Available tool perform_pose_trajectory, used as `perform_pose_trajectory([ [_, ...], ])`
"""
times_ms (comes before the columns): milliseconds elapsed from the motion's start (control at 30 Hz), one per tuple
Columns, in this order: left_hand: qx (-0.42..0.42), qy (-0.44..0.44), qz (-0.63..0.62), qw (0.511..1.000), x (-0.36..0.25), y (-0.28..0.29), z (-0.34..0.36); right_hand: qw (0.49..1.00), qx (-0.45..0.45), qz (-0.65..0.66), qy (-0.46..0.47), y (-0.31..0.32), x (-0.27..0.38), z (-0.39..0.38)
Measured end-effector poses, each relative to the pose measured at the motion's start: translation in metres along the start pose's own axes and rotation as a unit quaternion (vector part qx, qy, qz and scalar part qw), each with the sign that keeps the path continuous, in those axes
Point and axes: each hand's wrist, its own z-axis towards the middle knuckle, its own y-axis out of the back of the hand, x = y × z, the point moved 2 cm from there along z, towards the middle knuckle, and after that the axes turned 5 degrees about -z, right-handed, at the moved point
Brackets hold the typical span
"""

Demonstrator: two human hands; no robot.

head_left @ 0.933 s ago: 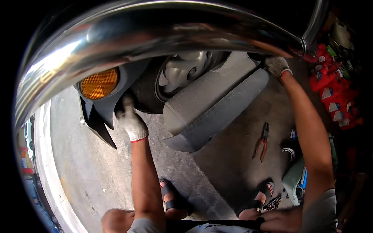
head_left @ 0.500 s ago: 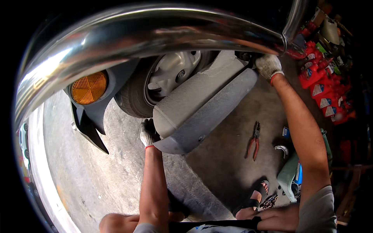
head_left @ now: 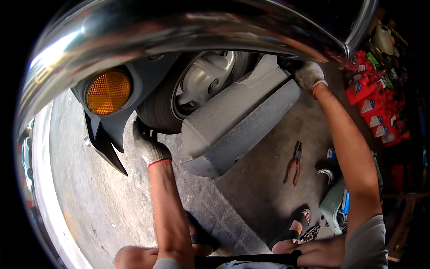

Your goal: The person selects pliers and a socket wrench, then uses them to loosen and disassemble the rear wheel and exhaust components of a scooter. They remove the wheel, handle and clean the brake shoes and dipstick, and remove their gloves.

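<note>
Wheel (head_left: pixel 208 74): upper middle of the view, beneath a broad chrome bar (head_left: pixel 192 29), its silver hub partly covered by a long grey cover (head_left: pixel 237 112) running obliquely from lower left to upper right. Dark tyre (head_left: pixel 156 114) exposed at the lower left of the hub. Left hand (head_left: pixel 150 143), in a pale knit glove with red cuff edging and a dark palm side: raised at the tyre's lower left edge, fingers pointing upward, thumb apart from them. Left grip loosely open, nothing seen held in it; whether the fingertips touch the tyre cannot be told. Right hand (head_left: pixel 309 77), gloved likewise: at the upper right end of the grey cover, fingers running into deep shadow. Right grip: closure and any hold cannot be told. An orange round reflector (head_left: pixel 108 92) is set in a grey panel left of the wheel, with a dark pointed flap (head_left: pixel 105 148) below. Concrete floor (head_left: pixel 242 219): pliers (head_left: pixel 295 163) with red handles lie right of the cover, well apart from both hands; a small blue box (head_left: pixel 330 154) and a curved metal piece (head_left: pixel 326 174) lie nearby. Grey-green container (head_left: pixel 333 206) beneath the right forearm. Red bottles (head_left: pixel 369 96) clustered at far right.
</note>
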Motion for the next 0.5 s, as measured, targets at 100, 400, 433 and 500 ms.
perform_pose_trajectory([
  [100,0.037,-0.125,-0.009,0.991,-0.025,-0.012,-0.001,0.996,-0.043,0.014,-0.073,-0.013,-0.013,0.006],
  [400,0.015,0.169,-0.003,0.986,0.081,0.048,0.033,0.992,0.030,-0.033,-0.115,0.002,-0.002,0.006],
  [433,0.076,0.164,-0.017,0.983,0.090,0.055,0.035,0.997,0.003,-0.017,-0.074,-0.003,-0.005,0.010],
  [500,0.041,0.167,-0.046,0.984,0.078,0.026,0.013,0.999,-0.018,-0.011,-0.041,-0.003,-0.009,0.004],
])
